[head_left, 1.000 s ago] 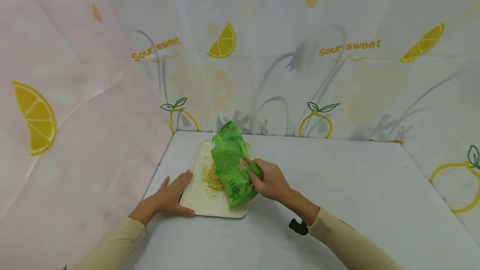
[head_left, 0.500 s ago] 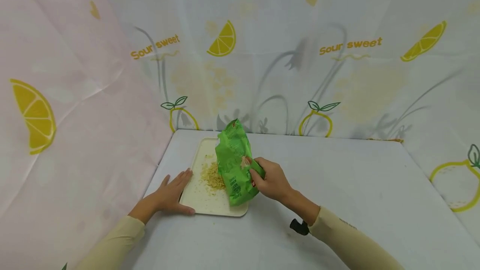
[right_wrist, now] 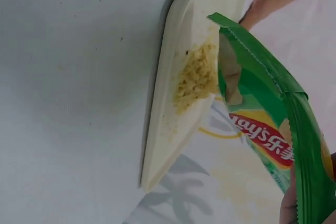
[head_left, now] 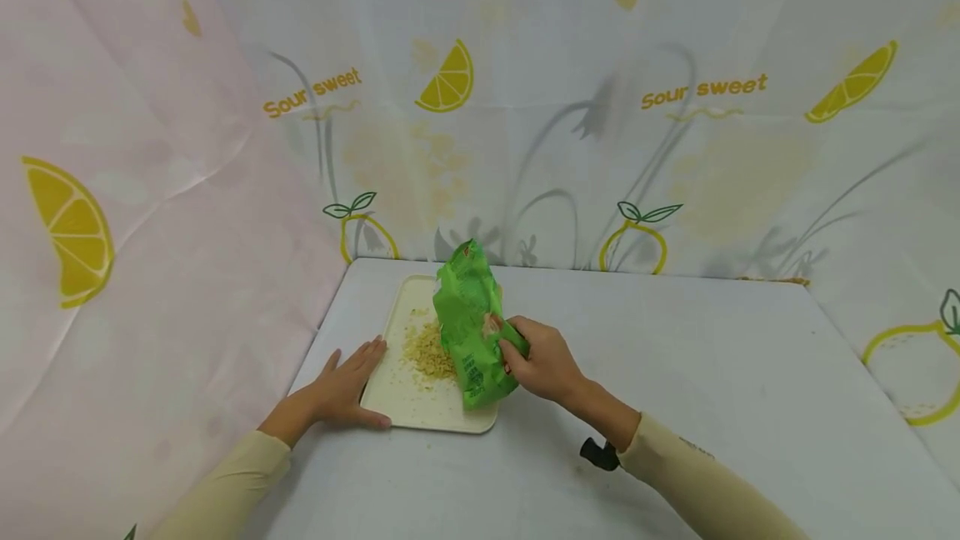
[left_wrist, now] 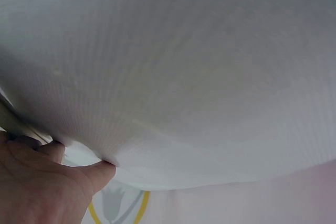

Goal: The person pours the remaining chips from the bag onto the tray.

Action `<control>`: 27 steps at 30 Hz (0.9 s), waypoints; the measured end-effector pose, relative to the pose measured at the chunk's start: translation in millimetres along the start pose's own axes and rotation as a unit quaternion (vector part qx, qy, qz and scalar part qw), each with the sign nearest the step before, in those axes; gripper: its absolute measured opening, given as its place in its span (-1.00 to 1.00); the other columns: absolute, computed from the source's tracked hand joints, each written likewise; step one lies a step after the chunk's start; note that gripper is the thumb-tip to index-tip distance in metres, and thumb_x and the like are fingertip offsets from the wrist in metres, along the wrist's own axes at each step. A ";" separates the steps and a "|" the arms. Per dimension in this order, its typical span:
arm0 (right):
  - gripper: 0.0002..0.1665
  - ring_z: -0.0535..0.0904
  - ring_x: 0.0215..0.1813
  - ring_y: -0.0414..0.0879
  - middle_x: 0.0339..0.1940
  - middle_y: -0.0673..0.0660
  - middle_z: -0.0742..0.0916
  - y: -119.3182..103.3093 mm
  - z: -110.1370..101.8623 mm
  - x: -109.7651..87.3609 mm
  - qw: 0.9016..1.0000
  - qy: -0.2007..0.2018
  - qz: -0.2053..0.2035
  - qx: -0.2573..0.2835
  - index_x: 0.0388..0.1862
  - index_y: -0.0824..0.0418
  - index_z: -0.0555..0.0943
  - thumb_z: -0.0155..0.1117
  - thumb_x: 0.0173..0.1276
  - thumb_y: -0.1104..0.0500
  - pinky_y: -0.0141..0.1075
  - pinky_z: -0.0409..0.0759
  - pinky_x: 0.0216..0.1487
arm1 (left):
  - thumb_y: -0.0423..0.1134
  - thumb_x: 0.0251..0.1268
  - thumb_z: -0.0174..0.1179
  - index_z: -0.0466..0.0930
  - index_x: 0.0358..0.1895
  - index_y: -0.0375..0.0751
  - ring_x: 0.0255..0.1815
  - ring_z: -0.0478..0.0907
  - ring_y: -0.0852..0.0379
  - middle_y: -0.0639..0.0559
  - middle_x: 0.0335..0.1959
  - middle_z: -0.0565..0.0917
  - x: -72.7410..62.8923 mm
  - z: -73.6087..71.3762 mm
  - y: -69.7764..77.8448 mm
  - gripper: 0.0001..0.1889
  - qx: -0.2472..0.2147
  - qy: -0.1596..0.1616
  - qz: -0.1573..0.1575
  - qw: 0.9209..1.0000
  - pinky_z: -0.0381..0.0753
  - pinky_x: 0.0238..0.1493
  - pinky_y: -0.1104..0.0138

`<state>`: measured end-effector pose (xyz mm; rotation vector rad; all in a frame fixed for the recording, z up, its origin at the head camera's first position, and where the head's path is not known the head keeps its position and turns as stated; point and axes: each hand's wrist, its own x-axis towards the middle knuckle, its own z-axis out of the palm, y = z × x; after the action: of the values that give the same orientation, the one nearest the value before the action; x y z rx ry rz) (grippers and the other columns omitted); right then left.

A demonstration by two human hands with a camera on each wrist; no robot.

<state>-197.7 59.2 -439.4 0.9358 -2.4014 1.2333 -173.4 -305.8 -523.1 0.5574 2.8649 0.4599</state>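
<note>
My right hand [head_left: 546,359] grips a green Lay's chip bag [head_left: 467,307] by its right side and holds it tilted over a cream tray [head_left: 431,415]. In the right wrist view the bag [right_wrist: 262,98] has its opening towards a heap of crushed chips [right_wrist: 197,77] on the tray. Part of this heap of crumbs [head_left: 429,352] is hidden behind the bag in the head view. My left hand [head_left: 341,386] lies along the tray's left edge with fingers straight and thumb at the near left corner. In the left wrist view, fingertips [left_wrist: 102,171] of that hand meet the white surface.
The tray stands on a white-covered table [head_left: 660,357], towards its left side. A few dark specks lie on the cloth in the right wrist view. Lemon-printed curtains [head_left: 525,107] hang behind and along both sides. A black object [head_left: 598,453] shows under my right wrist.
The bag has shifted slightly to the right and turned a little, showing more of the heap on the tray. My left hand has stayed at the tray's edge.
</note>
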 end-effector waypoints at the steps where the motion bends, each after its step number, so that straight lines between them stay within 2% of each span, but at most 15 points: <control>1: -0.85 0.38 -0.59 -0.38 -0.54 0.00 0.63 -1.1 -0.9 0.6 1.000 0.012 -0.009 0.004 -0.13 0.31 0.64 0.26 0.33 0.34 -0.46 0.41 -0.62 | 0.53 -0.22 0.34 -0.14 0.58 -0.33 0.59 -0.03 -0.32 -0.29 0.61 -0.03 0.1 0.4 -0.2 0.42 0.002 -0.003 -0.002 1.000 -0.17 0.39 -0.41; 4: -0.86 0.37 -0.60 -0.35 -0.55 0.03 0.62 -2.8 -2.2 2.1 0.998 0.044 -0.031 0.018 -0.15 0.32 0.63 0.28 0.31 0.35 -0.45 0.39 -0.65 | 0.56 -0.24 0.32 -0.15 0.59 -0.32 0.60 -0.04 -0.30 -0.26 0.62 -0.04 0.3 1.3 -1.6 0.44 0.008 -0.007 -0.010 1.000 -0.17 0.41 -0.40; 6: -0.86 0.39 -0.60 -0.36 -0.56 0.03 0.63 -2.2 -0.8 2.0 0.998 0.039 -0.037 0.027 -0.14 0.32 0.63 0.26 0.34 0.34 -0.46 0.40 -0.66 | 0.57 -0.25 0.31 -0.15 0.59 -0.31 0.60 -0.04 -0.28 -0.24 0.62 -0.04 0.6 1.3 -2.8 0.44 0.013 -0.007 -0.014 1.000 -0.17 0.42 -0.38; 11: -0.87 0.38 -0.61 -0.44 -0.59 -0.03 0.63 1.5 4.3 -2.7 1.000 -0.005 -0.017 0.016 -0.13 0.29 0.64 0.25 0.37 0.31 -0.49 0.42 -0.63 | 0.60 -0.26 0.29 -0.15 0.59 -0.29 0.60 -0.03 -0.27 -0.22 0.62 -0.04 1.0 0.9 -4.2 0.45 0.020 -0.004 -0.012 1.000 -0.14 0.42 -0.37; 19: -0.86 0.39 -0.61 -0.39 -0.58 0.00 0.63 2.2 4.8 -3.4 1.000 0.011 -0.024 0.013 -0.13 0.31 0.63 0.27 0.34 0.33 -0.47 0.42 -0.64 | 0.59 -0.25 0.29 -0.15 0.59 -0.31 0.60 -0.03 -0.27 -0.23 0.62 -0.04 -0.1 2.6 -5.0 0.44 0.023 -0.004 -0.012 1.000 -0.17 0.42 -0.38; 24: -0.86 0.41 -0.59 -0.40 -0.55 0.01 0.65 1.6 3.1 -4.4 1.000 0.004 -0.012 0.010 -0.13 0.32 0.64 0.26 0.35 0.32 -0.48 0.43 -0.63 | 0.58 -0.24 0.29 -0.15 0.59 -0.30 0.60 -0.04 -0.27 -0.23 0.62 -0.04 -0.1 1.7 -3.0 0.44 0.013 -0.006 -0.010 1.000 -0.20 0.42 -0.39; 27: -0.85 0.40 -0.59 -0.38 -0.54 0.03 0.65 0.8 0.8 -3.9 1.000 0.013 -0.012 0.010 -0.13 0.33 0.63 0.27 0.34 0.33 -0.47 0.42 -0.63 | 0.58 -0.24 0.29 -0.15 0.59 -0.30 0.61 -0.05 -0.27 -0.23 0.62 -0.05 0.8 0.8 -1.5 0.44 0.009 -0.009 -0.010 1.000 -0.18 0.42 -0.38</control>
<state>-195.2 60.6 -442.3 0.9450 -2.3550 1.2561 -174.4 -306.6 -524.5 0.5330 2.8570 0.4240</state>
